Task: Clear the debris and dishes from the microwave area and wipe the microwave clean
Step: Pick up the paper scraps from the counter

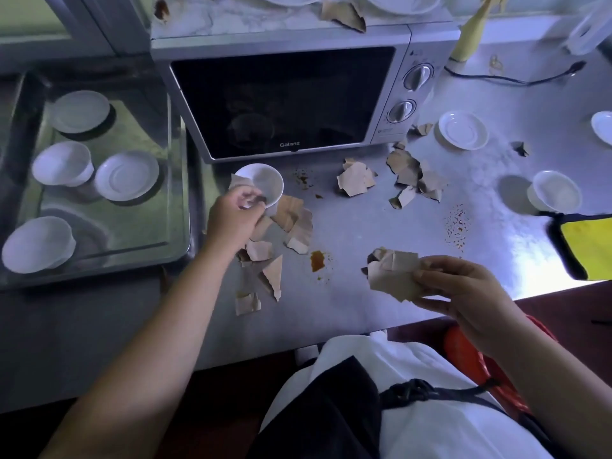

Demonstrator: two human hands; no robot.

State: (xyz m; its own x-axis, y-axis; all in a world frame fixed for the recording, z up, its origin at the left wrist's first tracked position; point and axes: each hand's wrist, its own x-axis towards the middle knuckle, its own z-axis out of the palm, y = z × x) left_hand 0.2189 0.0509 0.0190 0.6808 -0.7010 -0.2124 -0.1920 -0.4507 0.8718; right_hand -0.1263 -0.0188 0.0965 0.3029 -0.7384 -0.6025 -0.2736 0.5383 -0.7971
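Observation:
A silver microwave (288, 101) stands at the back of the steel counter (364, 233), door closed. My left hand (233, 215) grips the rim of a white bowl (265, 182) just in front of the microwave. My right hand (463, 289) holds a wad of brown paper scraps (392, 271) above the counter's front edge. More torn brown paper (281, 233) lies under and beside the left hand, and other scraps (410, 175) sit near the microwave's right corner. Brown sauce stains (317, 261) spot the counter.
A sink (99, 180) on the left holds several white bowls and saucers. A white saucer (463, 129) and a white bowl (555, 191) sit on the right. A yellow cloth (589, 246) lies at the right edge. Plates and paper (342, 13) top the microwave. A cord (516, 79) crosses behind.

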